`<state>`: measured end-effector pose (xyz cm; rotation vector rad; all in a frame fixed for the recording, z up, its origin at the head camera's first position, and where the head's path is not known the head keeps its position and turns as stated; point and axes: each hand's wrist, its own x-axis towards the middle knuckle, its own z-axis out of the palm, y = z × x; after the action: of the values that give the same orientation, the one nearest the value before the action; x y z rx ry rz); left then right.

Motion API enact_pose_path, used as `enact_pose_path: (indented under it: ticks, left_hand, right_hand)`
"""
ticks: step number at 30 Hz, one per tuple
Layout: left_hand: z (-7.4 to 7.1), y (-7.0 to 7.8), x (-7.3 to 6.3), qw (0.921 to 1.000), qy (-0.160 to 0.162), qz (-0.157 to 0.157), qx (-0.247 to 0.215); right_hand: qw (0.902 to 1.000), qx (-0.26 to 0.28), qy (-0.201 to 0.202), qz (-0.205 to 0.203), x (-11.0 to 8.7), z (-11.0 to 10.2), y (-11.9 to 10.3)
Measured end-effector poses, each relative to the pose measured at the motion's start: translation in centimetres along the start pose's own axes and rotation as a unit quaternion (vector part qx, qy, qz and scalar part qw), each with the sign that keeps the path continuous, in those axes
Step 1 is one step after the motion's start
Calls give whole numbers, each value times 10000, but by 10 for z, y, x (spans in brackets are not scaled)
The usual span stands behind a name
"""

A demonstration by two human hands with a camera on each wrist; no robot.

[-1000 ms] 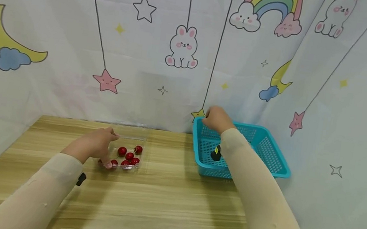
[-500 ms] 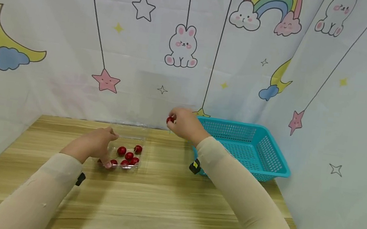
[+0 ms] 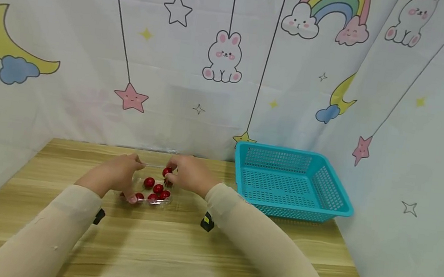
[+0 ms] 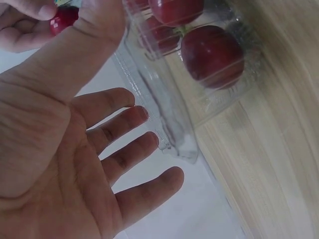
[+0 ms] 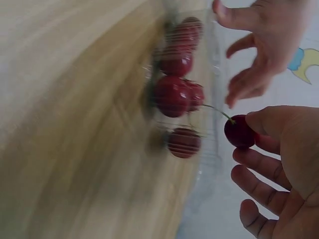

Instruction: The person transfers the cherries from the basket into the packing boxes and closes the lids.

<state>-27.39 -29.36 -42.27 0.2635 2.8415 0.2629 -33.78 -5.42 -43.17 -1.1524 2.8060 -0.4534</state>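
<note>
A clear plastic clamshell box [image 4: 172,124] stands on the table at left of centre, holding several dark red cherries [image 3: 149,182]. At its left side is my left hand [image 3: 114,175], thumb by the front edge and fingers toward the back. In the left wrist view those fingers are spread and loosely extended, tips right at the plastic rim. My right hand [image 3: 191,176] is over the box's right back part and pinches one cherry [image 5: 240,132] between thumb and fingertips. That cherry's thin green stem [image 5: 218,110] points toward the fruit in the box.
A turquoise perforated basket [image 3: 293,207] sits at the back right of the wooden table [image 3: 173,254]. Close behind the table hangs a white cloth [image 3: 173,123] printed with rabbits and stars; it also runs along the right side.
My right hand has come from over the basket leftward and down to the box, carrying a cherry. The left hand has stayed at the box's left side.
</note>
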Motion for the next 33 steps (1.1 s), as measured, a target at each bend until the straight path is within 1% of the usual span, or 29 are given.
enact_pose_path:
  ticks: [2, 4, 7, 9, 11, 13, 15, 17, 20, 24, 26, 29, 31, 33]
  left_hand:
    - [0, 0, 1, 10000, 1, 12, -15]
    - [0, 0, 2, 10000, -2, 11, -59]
    - [-1, 0, 4, 9999, -3, 23, -119]
    - [-1, 0, 5, 9999, 3, 27, -152]
    - [-1, -2, 5, 9998, 35, 40, -199]
    - [-1, -3, 5, 9997, 74, 67, -223]
    - [-1, -5, 4, 9995, 109, 115, -257]
    - [0, -7, 3, 9995, 124, 163, -246]
    - [0, -11, 3, 9994, 131, 238, -236]
    - [3, -16, 4, 9990, 207, 319, -235]
    - [5, -19, 4, 9984, 280, 361, -341]
    - [6, -25, 6, 9966, 447, 446, -525]
    - [5, -30, 6, 9953, 596, 433, -621]
    - [5, -35, 7, 9945, 734, 308, -683]
  right_hand:
    - [9999, -80, -83, 16, 1, 7, -1]
    - [9997, -213, -84, -29, 1, 13, 0]
    - [9995, -303, 55, -103, -1, 17, 2]
    - [9994, -259, 213, -74, -2, 19, 4]
    - [9992, -66, 372, 115, -2, 19, 6]
    - [9972, 267, 533, 447, -3, 20, 9]
    - [9916, 751, 691, 798, -3, 20, 13]
    - [9831, 1240, 786, 1090, -4, 20, 17]
    - [9713, 1830, 777, 1309, -3, 22, 24]
    - [9567, 2475, 507, 1443, -1, 27, 33]
    - [9484, 2775, 397, 1485, 1, 30, 37]
    - [9384, 3078, 323, 1539, 3, 33, 41]
    - [9319, 3251, 295, 1581, 4, 34, 43]
    - [9280, 3339, 236, 1635, 6, 34, 45]
